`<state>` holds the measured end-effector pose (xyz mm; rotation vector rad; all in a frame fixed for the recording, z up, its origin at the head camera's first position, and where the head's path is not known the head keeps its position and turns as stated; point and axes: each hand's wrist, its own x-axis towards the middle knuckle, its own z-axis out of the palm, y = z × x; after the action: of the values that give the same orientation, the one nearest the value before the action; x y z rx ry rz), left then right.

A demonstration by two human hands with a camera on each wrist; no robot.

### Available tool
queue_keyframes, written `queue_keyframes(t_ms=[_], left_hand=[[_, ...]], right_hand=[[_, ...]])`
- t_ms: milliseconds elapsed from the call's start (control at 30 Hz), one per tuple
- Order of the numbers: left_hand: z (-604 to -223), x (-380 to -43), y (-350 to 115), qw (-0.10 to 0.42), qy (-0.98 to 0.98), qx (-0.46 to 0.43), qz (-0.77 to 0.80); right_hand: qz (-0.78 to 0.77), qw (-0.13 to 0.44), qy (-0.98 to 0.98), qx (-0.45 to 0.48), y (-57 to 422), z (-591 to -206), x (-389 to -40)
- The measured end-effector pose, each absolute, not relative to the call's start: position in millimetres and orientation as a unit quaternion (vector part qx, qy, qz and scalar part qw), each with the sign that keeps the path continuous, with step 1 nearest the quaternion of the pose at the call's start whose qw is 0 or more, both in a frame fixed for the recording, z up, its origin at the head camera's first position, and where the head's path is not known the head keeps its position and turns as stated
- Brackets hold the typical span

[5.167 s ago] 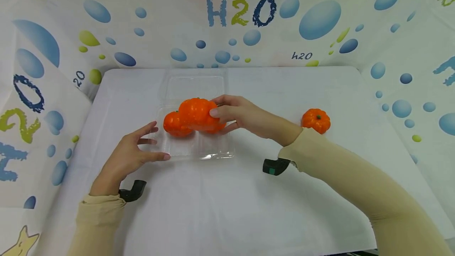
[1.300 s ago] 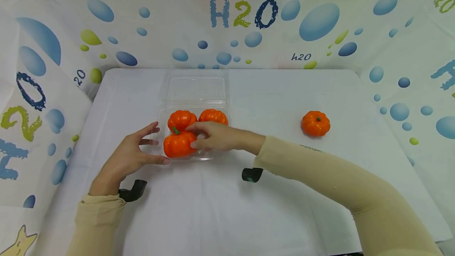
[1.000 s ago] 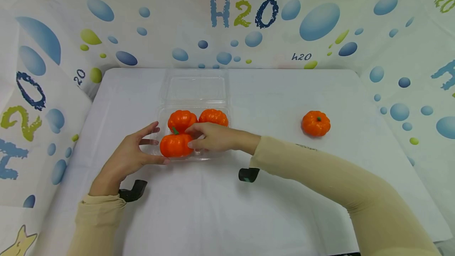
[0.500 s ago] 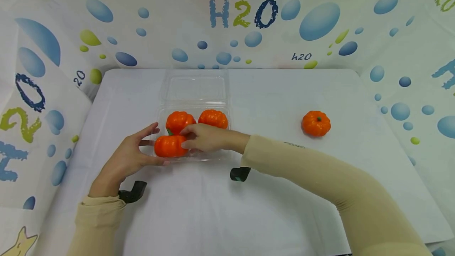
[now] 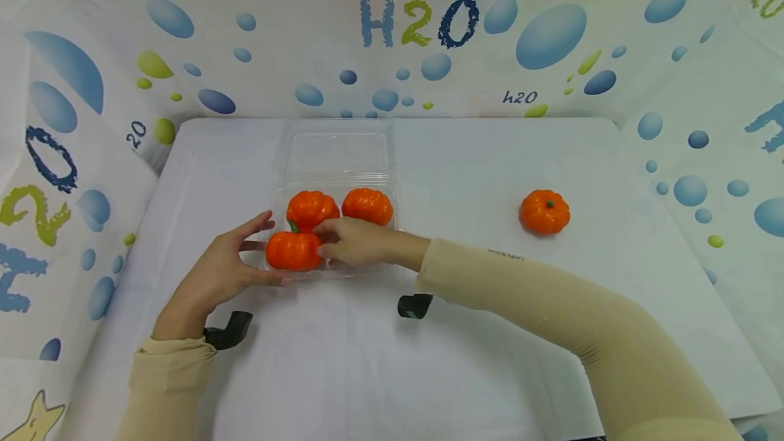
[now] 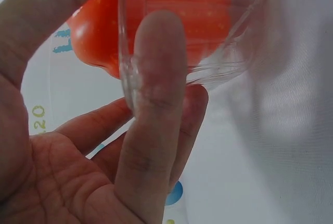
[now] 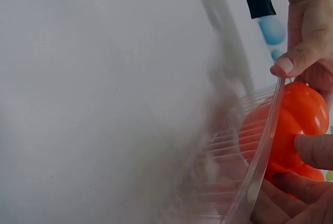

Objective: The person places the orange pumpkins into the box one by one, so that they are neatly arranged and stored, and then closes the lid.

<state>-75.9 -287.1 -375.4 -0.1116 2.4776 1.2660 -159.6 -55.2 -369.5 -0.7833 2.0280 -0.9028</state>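
A clear plastic clamshell box [image 5: 367, 267] lies unfolded, its lid [image 5: 337, 152] laid back behind the base. In the base's front left sits an orange mini pumpkin [image 5: 288, 251], tilted so its green stem points back. My right hand [image 5: 361, 240] holds that pumpkin at its right side, the thumb in front and the other fingers partly hidden. Behind it in the base are two more mini pumpkins, one at left [image 5: 312, 209] and one at right [image 5: 367, 205]. At the box's left edge my left hand [image 5: 223, 264] is spread, its thumb [image 6: 158, 63] against the clear wall.
Another mini pumpkin [image 5: 544, 212] sits apart on the right of the white-covered table [image 5: 465, 169]. A patterned curtain [image 5: 294, 26] stands behind and at both sides. Black wrist mounts [image 5: 229, 331] hang under both forearms.
Since earlier, my right hand has brought the pumpkin down and left into the base's front left, its stem swinging back. Over the last half second it barely shifts. My left hand stays put.
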Motion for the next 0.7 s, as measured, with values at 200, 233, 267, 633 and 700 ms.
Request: queue_keyframes(t_ms=[200, 233, 267, 633, 700], left_hand=[[-374, -75, -288, 0.176, 0.878, -0.042, 0.443], [-374, -75, -288, 0.176, 0.879, -0.043, 0.442], [-374, -75, -288, 0.176, 0.879, -0.043, 0.442], [-374, -75, -287, 0.178, 0.878, -0.047, 0.441], [-373, -75, -286, 0.180, 0.877, -0.047, 0.442]], right_hand=[[-0.347, 0.372, 0.800, -0.318, -45, -368, -161], [-0.350, 0.370, 0.798, -0.321, -42, -368, -162], [-0.355, 0.368, 0.796, -0.324, -39, -367, -162], [-0.454, 0.319, 0.748, -0.365, 14, -362, -164], [-0.470, 0.293, 0.751, -0.359, 28, -361, -163]])
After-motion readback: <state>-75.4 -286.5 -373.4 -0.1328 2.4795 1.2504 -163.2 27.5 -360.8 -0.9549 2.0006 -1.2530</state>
